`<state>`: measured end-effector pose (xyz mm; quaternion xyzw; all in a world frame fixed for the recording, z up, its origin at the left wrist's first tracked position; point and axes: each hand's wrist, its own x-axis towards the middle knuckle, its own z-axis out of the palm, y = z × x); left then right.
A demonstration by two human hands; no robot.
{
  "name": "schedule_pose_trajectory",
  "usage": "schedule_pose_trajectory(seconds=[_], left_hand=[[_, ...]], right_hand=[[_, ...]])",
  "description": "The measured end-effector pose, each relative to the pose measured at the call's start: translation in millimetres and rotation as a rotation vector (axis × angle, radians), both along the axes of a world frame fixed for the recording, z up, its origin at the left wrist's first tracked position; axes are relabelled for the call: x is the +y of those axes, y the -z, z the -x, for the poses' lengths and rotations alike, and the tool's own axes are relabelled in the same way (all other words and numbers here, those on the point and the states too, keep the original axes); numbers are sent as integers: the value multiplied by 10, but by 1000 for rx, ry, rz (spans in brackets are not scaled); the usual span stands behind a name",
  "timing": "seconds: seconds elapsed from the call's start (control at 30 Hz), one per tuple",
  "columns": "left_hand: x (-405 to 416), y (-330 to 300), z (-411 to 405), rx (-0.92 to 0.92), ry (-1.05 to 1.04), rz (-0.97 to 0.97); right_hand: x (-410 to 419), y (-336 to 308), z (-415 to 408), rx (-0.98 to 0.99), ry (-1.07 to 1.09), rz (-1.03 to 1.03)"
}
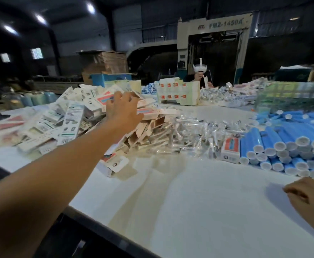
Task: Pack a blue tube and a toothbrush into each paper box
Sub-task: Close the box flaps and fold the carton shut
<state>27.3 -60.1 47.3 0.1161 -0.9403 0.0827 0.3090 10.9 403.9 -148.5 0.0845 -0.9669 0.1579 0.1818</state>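
White and smooth, the table (pixel 199 198) fills most of what we see, with a dark edge along its near side. Behind it stands a pale industrial machine (pixel 214 45) in a dim hall, and across the table a person's hands (pixel 201 78) hold something white.

On the left we see a wide, loose heap of flat paper boxes (pixel 59 120), printed white with red and teal panels, some blurred. At the right sits a stack of blue tubes (pixel 282 142), glossy cylinders with round white caps facing us, piled in rows. Between the two lies a crinkled drift of toothbrushes (pixel 193 136) in clear plastic sleeves. One small red-and-white carton (pixel 230 149) stands just beside the tubes.

Our left arm reaches out over the table, and our left hand (pixel 123 108) rests on top of the box heap, fingers curved down over the boxes; we cannot tell whether it grips one. Our right hand (pixel 309 200) lies on the bare table at the near right, well apart from the heap and near the tubes, fingers loosely curled and holding nothing.
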Motion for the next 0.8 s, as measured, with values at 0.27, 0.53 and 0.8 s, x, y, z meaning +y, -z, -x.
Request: schedule_pose_trajectory(seconds=[0.27, 0.53, 0.8], left_hand=[[-212, 226, 119, 16, 5, -399], [-60, 67, -199, 530, 276, -965], [828, 26, -317, -199, 838, -1716]], right_hand=[[36, -148, -241, 73, 76, 40], [-304, -626, -655, 79, -26, 22], [-299, -683, -683, 18, 72, 114]])
